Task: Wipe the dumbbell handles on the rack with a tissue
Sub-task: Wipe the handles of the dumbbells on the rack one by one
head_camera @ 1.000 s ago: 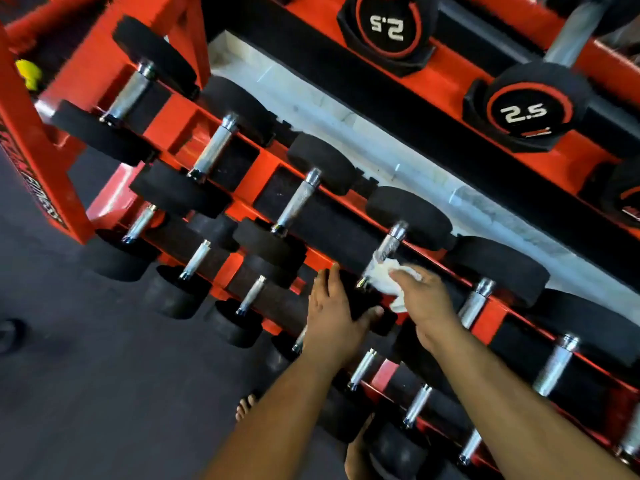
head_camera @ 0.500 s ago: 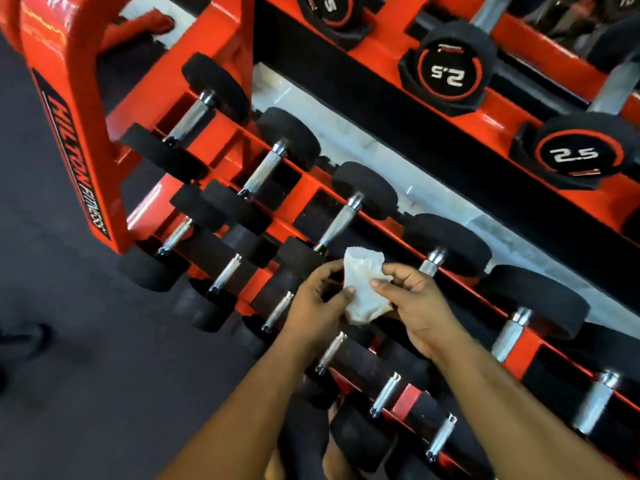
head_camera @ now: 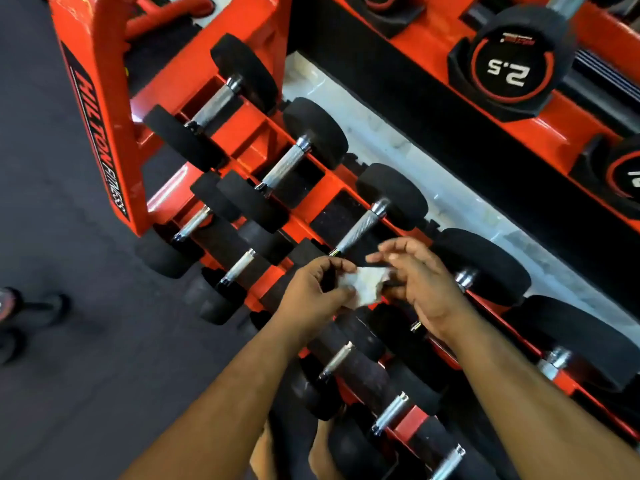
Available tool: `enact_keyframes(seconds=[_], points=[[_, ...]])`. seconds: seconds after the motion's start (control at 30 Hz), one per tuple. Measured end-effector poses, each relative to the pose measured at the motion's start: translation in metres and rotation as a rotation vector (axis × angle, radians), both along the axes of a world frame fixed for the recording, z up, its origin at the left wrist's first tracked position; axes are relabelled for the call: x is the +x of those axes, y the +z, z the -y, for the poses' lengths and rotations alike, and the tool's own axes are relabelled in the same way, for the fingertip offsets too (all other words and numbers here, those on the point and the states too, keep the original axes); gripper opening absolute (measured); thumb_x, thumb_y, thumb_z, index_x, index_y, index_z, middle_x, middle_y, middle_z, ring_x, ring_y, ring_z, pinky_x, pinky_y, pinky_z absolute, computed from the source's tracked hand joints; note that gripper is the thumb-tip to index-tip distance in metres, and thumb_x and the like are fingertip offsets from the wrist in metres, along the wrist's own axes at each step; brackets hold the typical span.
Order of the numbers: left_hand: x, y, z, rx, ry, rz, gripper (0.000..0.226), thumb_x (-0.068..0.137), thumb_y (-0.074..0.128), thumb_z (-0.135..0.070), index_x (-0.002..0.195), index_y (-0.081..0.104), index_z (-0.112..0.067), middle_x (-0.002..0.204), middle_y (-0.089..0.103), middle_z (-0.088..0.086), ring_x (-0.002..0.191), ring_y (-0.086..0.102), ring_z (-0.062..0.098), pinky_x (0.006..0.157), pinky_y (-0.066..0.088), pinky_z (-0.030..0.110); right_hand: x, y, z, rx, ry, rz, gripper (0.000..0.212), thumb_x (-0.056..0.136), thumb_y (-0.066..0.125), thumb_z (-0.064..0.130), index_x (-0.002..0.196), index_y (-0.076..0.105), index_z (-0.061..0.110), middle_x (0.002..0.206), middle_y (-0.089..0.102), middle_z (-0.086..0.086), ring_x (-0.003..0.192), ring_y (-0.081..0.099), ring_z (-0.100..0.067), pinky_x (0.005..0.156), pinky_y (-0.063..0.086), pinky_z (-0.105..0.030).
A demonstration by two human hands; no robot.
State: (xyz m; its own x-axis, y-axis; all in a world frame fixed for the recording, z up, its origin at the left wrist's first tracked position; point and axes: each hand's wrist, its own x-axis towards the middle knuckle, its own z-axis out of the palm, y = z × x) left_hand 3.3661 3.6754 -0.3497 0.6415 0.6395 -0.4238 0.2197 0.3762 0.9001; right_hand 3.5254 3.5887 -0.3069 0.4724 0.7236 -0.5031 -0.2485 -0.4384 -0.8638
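We see the crumpled white tissue (head_camera: pixel 366 285) held between both hands just below the centre of the view, above the middle tier of the orange steel dumbbell rack (head_camera: pixel 114 109). Our left hand (head_camera: pixel 313 294) curls its fingers and thumb around the tissue's left edge, gripping it. Our right hand (head_camera: pixel 420 282) sits at 3 o'clock from the tissue, its lower fingers bent against the wad; the upper fingers are blurred, so we cannot tell whether they pinch it or merely touch it.

At 12 o'clock from the tissue, very near, runs the knurled chrome handle (head_camera: pixel 360 228) of a black round-headed dumbbell, slanting up toward 1 o'clock; the tissue is apart from it. Toward 11 o'clock two more such handles lie in the same tier, one (head_camera: pixel 285 168) closer and one (head_camera: pixel 214 103) near the rack's end post. At 9 o'clock the lower tier holds shorter chrome handles (head_camera: pixel 239 266), and at 6 o'clock further small handles (head_camera: pixel 337 358) show between our forearms.

At 3 o'clock the next dumbbell's handle is mostly hidden behind our right hand, with only its chrome collar (head_camera: pixel 465 278) showing. At 1 o'clock, on the upper tier, rests a black dumbbell head with a red ring marked 2.5 (head_camera: pixel 509 64). The end post at 10 o'clock bears black lettering. Dark grey rubber flooring (head_camera: pixel 69 375) spreads out toward 8 o'clock.
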Motion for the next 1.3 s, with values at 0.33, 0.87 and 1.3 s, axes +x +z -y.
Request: enact_keyframes(seconds=[0.33, 0.87, 1.3], points=[[0.004, -0.014, -0.018, 0.404, 0.014, -0.123, 0.060, 0.087, 0.067, 0.007, 0.129, 0.046, -0.031, 0.110, 0.059, -0.006, 0.093, 0.060, 0.004, 0.080, 0.050, 0.017, 0.028, -0.017, -0.035, -0.222, 0.648, 0.365, 0.019, 0.087, 0.075, 0.009, 0.099, 0.074, 0.023, 0.086, 0.076, 0.004, 0.076, 0.071, -0.005, 0.075, 0.058, -0.031], [0.026, -0.042, -0.014, 0.707, -0.358, -0.772, 0.131, 0.080, 0.068, -0.069, 0.159, -0.013, -0.003, 0.168, -0.016, 0.017, 0.155, -0.019, 0.028, 0.127, -0.009, 0.042, 0.034, -0.122, -0.054, 0.055, 1.227, 1.609, 0.068, 0.081, 0.067, 0.019, 0.145, 0.050, 0.008, 0.151, 0.049, -0.014, 0.142, 0.043, -0.034, 0.117, 0.029, -0.057], [0.034, -0.037, -0.021, 0.618, -0.395, -0.795, 0.139, 0.074, 0.082, -0.058, 0.159, -0.013, -0.004, 0.168, -0.007, 0.019, 0.156, -0.012, 0.030, 0.127, -0.005, 0.042, 0.071, -0.123, -0.049, 0.051, 1.018, 1.748, 0.063, 0.096, 0.055, 0.013, 0.156, 0.033, 0.012, 0.160, 0.036, -0.009, 0.151, 0.027, -0.029, 0.123, 0.016, -0.054]])
